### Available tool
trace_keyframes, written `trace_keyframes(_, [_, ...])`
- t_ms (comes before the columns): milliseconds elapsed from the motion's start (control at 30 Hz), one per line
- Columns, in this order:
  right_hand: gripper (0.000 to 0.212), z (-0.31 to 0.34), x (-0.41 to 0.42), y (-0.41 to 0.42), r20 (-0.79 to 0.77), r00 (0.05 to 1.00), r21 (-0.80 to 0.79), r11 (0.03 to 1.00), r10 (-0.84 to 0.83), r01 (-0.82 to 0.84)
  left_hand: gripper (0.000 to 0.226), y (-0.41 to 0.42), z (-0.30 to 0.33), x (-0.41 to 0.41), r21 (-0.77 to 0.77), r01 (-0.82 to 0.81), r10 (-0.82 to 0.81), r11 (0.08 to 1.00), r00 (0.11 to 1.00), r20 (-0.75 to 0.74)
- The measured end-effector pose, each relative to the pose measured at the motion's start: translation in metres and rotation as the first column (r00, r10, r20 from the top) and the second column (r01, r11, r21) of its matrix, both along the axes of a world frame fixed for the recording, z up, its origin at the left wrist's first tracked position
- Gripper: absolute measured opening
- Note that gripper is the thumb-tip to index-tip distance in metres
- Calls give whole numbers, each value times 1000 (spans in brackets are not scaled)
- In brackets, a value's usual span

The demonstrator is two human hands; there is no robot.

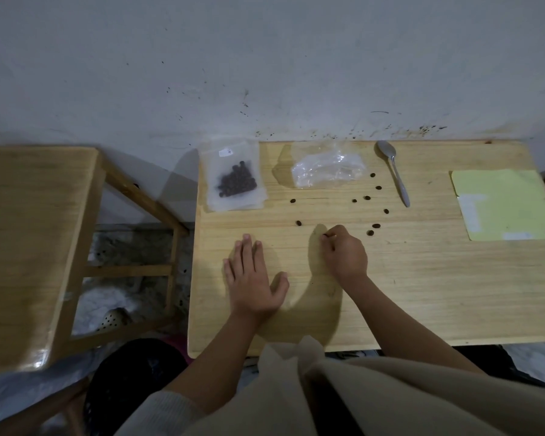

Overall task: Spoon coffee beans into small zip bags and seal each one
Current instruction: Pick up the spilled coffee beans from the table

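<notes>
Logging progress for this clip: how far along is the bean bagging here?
Done: one zip bag at the table's far left holds beans. In hand: the right hand pinches a bean; the left hand rests flat. Left: loose beans lie scattered, the clear bag looks empty, the spoon lies unused.

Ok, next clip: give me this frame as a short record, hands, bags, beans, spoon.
left hand: flat on the table, fingers straight
right hand: pinches a bean
filled bag: far left corner, on a stack of bags; seal cannot be told
empty bag: crumpled, far side
loose beans: scattered on the table
spoon: lying untouched, right of the beans
</notes>
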State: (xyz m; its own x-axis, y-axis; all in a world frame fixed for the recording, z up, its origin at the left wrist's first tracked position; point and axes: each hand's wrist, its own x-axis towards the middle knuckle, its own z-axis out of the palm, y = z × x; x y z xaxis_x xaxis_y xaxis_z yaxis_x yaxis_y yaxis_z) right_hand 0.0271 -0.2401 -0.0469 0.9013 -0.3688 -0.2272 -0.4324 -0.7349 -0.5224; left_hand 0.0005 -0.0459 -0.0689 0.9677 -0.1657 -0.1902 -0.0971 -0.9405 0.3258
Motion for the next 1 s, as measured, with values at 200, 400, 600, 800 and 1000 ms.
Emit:
trace_keyframes(200, [6, 11, 2, 2, 76, 996, 285, 958, -56, 33, 85, 0, 0, 0, 3, -1, 1, 1000, 1000, 6])
trace_keyframes(400, [24, 11, 5, 13, 15, 988, 516, 847, -155, 125, 87, 0, -1, 0, 10, 6, -5, 1000, 1000, -7])
trace_keyframes(600, [5, 6, 13, 21, 95, 994, 365, 931, -58, 19, 86, -1, -1, 0, 11, -3, 3, 1000, 1000, 6])
trace_keyframes(800, [26, 1, 28, 30, 65, 997, 149, 987, 51, -60, 85, -3, 2, -1, 20, -16, 17, 1000, 1000, -15])
trace_keyframes(1000, [19, -1, 36, 35, 30, 990, 59, 989, 135, -137, 82, -2, 0, -1, 34, -13, 12, 999, 1000, 28])
